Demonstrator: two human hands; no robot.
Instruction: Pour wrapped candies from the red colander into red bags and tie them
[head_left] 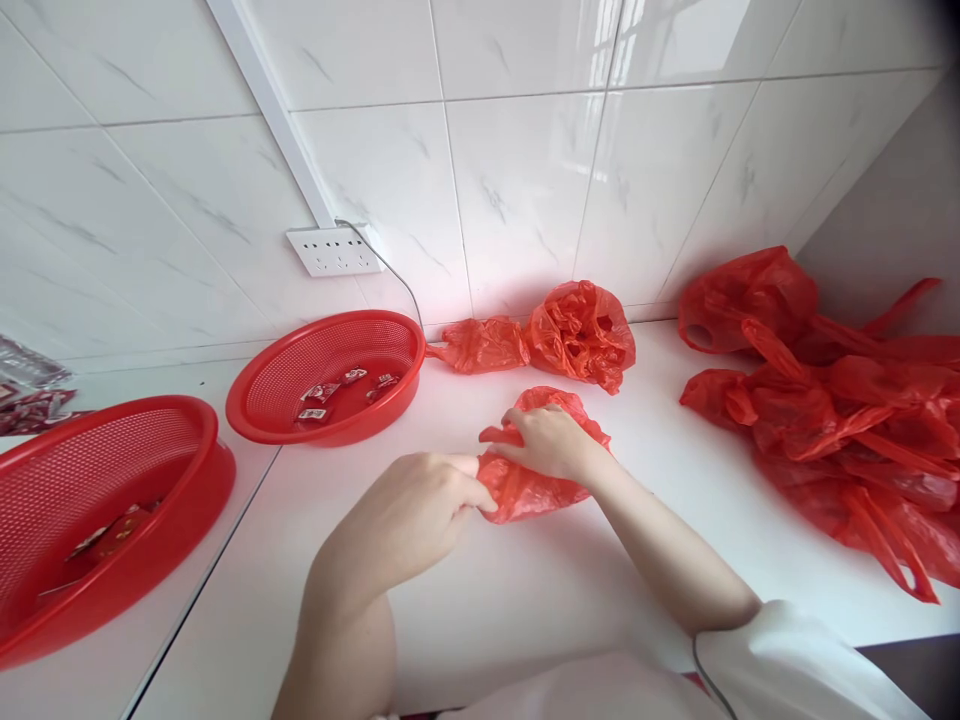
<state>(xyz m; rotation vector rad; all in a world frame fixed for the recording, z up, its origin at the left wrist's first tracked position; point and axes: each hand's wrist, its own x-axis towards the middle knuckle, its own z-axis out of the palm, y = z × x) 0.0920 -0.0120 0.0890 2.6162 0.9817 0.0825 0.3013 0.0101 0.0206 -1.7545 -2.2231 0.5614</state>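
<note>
A crumpled red plastic bag (532, 492) lies on the white table (480, 610) in front of me. My left hand (420, 510) is at its left edge, with the fingers closed on the bag's edge. On the upper part of the same bag rests my right hand (551, 442), its thumb and fingers closed around a strip of the red plastic. Behind it, against the wall, sit a flattened red bag (484, 345) and a bunched red bag (581, 330).
A red basket (259, 385) with several small wrapped packets (319, 392) stands at the back left. Another red basket (202, 480) is nearer on the left. A pile of red bags (817, 410) covers the right side. A power socket (335, 252) with a cable is on the tiled wall.
</note>
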